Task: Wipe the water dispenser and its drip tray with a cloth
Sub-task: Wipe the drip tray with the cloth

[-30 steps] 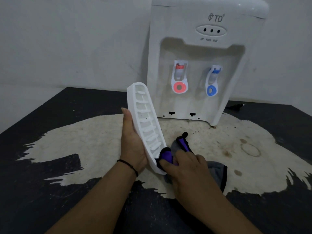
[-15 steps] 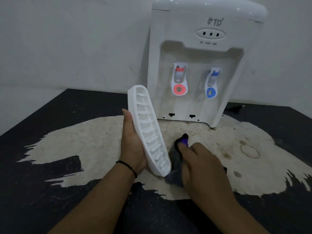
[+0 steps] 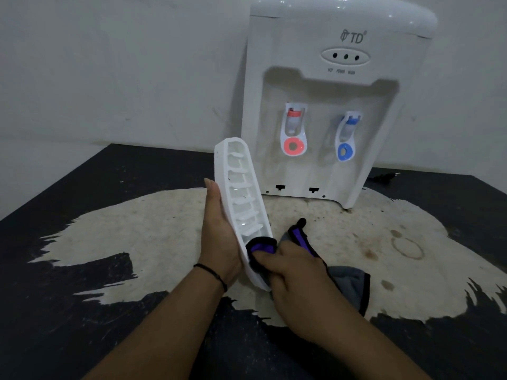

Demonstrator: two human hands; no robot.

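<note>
White drip tray [image 3: 241, 204] in L hand [image 3: 219, 239] fingers' grip; R hand [image 3: 299, 272] fingers clamped on cloth [image 3: 345, 281] inside tray's lower end.

White plastic countertop water dispenser [image 3: 337, 111]: grey "TD" logo, three dark dots in oval panel. Left tap lever [image 3: 293, 133] white with red disc and cap; right tap lever [image 3: 346, 138] white with blue. White ribbed plastic drip tray [image 3: 241, 198]. Grey cloth [image 3: 348, 281] with purple band, black edging. Black tabletop [image 3: 82, 325] with large worn beige patch, brown ring stains. Thin black wrist bracelet [image 3: 212, 275].

Left hand [image 3: 219, 237] holding tilted drip tray [image 3: 241, 204], right hand [image 3: 293, 267] pressing cloth [image 3: 348, 281] on it, dispenser [image 3: 329, 105] behind
</note>
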